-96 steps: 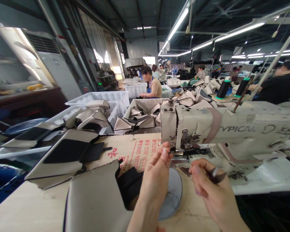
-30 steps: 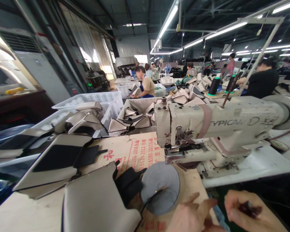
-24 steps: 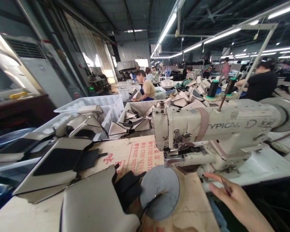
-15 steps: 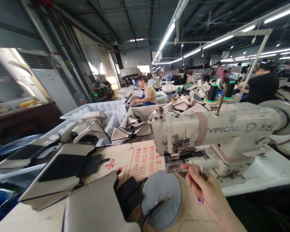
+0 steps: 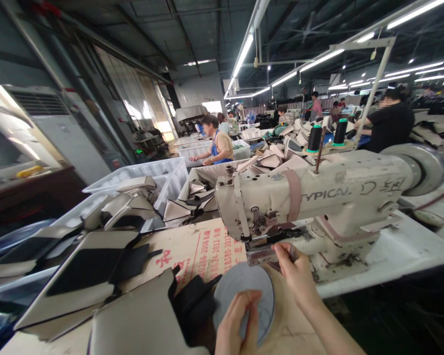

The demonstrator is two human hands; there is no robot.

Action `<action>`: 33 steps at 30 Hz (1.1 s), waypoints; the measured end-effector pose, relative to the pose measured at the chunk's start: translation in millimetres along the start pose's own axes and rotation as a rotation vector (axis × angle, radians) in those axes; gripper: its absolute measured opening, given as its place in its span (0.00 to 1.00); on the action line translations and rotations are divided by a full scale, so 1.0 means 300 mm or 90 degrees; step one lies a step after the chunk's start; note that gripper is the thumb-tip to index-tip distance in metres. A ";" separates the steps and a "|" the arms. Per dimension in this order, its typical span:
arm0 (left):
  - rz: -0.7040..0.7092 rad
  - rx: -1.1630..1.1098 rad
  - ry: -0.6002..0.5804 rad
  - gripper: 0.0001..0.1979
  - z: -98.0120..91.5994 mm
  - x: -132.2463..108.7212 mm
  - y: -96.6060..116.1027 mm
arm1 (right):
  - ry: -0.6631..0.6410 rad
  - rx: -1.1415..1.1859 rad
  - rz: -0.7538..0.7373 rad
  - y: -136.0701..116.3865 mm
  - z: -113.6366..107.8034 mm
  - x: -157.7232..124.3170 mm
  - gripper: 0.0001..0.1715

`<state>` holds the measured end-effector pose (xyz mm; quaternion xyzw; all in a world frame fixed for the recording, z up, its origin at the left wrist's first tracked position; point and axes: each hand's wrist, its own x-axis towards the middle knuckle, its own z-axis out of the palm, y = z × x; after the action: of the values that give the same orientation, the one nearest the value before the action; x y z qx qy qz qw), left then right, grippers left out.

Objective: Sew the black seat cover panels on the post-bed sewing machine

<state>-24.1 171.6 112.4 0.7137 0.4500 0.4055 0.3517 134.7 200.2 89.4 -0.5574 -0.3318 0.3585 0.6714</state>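
Observation:
My right hand [image 5: 292,271] is beside the needle area of the cream sewing machine [image 5: 318,192], its thumb and forefinger pinched near the metal plate; what they grip is too small to make out. Over the round grey disc [image 5: 261,281] is my left hand [image 5: 239,320], fingertips together on something too fine to identify. A beige piece with a black tab [image 5: 136,315] lies left of the disc, on the wooden board [image 5: 185,241] with red printing. Behind it rests another beige and black piece [image 5: 85,261].
White bins [image 5: 170,177] heaped with beige and black pieces stand beyond the board. Two black thread spools [image 5: 314,138] rise behind the machine. A person in a blue apron [image 5: 220,145] works past the bins, and one in black [image 5: 390,123] sits at the right.
My left hand has come into view over the disc, where a dark cord lay. My right hand has turned, bringing its fingertips near the machine's plate. The view has shifted slightly right.

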 end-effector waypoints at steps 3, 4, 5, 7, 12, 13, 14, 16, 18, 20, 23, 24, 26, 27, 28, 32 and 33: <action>-0.020 0.032 0.031 0.13 0.025 0.099 0.057 | -0.008 -0.001 -0.022 0.014 0.041 -0.012 0.26; -0.015 0.043 0.040 0.14 0.036 0.137 0.073 | -0.013 0.004 -0.021 0.019 0.050 -0.019 0.26; -0.004 0.052 0.047 0.15 0.048 0.174 0.086 | -0.018 0.008 -0.021 0.023 0.058 -0.025 0.26; 0.018 0.062 0.049 0.15 0.073 0.240 0.101 | -0.032 0.014 -0.020 0.030 0.066 -0.032 0.25; -0.010 0.026 0.088 0.18 0.124 0.312 0.091 | -0.056 0.016 -0.019 0.029 0.066 -0.023 0.22; -0.025 0.011 0.102 0.19 0.129 0.312 0.087 | -0.058 0.016 -0.018 0.026 0.066 -0.023 0.21; -0.038 -0.006 0.111 0.20 0.133 0.309 0.083 | -0.063 0.016 -0.017 0.023 0.066 -0.024 0.21; -0.052 -0.042 0.121 0.19 0.134 0.299 0.077 | -0.074 0.017 -0.017 0.015 0.067 -0.032 0.20; -0.049 -0.075 0.130 0.16 0.131 0.289 0.073 | -0.084 0.015 -0.020 0.007 0.066 -0.043 0.20; -0.040 -0.092 0.128 0.15 0.126 0.284 0.069 | -0.091 0.013 -0.022 0.000 0.066 -0.053 0.19; -0.024 -0.078 0.106 0.14 0.116 0.285 0.065 | -0.094 0.016 -0.011 -0.004 0.068 -0.059 0.20; -0.021 -0.070 0.104 0.14 0.112 0.287 0.065 | -0.094 0.016 -0.008 -0.004 0.070 -0.059 0.20; -0.014 -0.044 0.120 0.13 0.101 0.292 0.068 | -0.095 0.016 -0.009 -0.007 0.073 -0.061 0.21; -0.008 -0.014 0.139 0.13 0.094 0.294 0.071 | -0.097 0.018 -0.010 -0.011 0.074 -0.064 0.21; 0.001 0.030 0.163 0.13 0.085 0.294 0.074 | -0.101 0.022 -0.008 -0.017 0.073 -0.070 0.21; 0.126 0.248 0.235 0.08 0.035 0.267 0.091 | -0.168 0.041 0.056 -0.065 0.047 -0.120 0.21; 0.191 0.283 0.221 0.06 0.019 0.251 0.096 | -0.202 0.040 0.069 -0.079 0.036 -0.138 0.21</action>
<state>11.3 230.6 154.7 0.7515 0.4709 0.4603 0.0412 106.7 167.6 112.6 -0.4896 -0.3912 0.4881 0.6075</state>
